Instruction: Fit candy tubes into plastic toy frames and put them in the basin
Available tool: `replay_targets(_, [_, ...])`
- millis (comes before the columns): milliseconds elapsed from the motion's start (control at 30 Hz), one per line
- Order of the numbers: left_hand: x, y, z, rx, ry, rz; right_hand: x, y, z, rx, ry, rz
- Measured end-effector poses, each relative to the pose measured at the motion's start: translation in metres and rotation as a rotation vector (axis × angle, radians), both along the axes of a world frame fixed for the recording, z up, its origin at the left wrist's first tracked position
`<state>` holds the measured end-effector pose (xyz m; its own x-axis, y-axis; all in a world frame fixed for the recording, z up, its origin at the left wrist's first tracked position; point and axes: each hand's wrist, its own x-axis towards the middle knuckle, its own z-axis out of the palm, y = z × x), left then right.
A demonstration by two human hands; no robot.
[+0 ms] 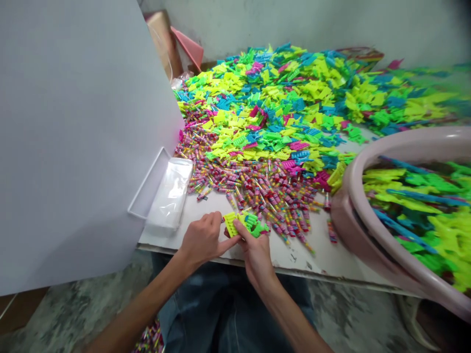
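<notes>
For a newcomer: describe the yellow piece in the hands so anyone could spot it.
At the white board's near edge, below the heap of plastic parts, the left hand and right hand meet. Between them, a yellow ridged plastic piece is held up against a green piece, unlike the heap's loose parts.

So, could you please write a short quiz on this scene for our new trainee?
1. Which two colours show on the plastic pieces in the right hand?
2. True or false: the pink plastic basin is filled with small striped tubes.
3. Which lies left of the left hand: A) the clear plastic container, or B) the pink plastic basin?

Key: 1. Yellow and green. 2. False: it holds bright plastic pieces. 3. A.
</notes>
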<state>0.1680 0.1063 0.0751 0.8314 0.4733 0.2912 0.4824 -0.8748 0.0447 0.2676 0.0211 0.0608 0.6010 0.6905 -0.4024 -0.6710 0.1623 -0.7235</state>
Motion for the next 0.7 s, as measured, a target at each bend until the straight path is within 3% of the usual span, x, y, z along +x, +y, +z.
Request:
replay_targets(200, [-0.002, 0.001, -0.011, 0.057, -0.061, -0.046, -0.001, 0.001, -0.003, -0.02, 0.008, 0.017])
replay_targets(533, [-0.001, -0.005, -0.016, 0.032, -0.072, -0.051, 0.002, 0.004, -0.009, -0.052, 0.0, 0.022])
replay_targets(700, [0.0, -0.002, -0.017, 0.019, -0.093, -0.03, 0.014, 0.001, -0.009, -0.077, -0.017, 0.122])
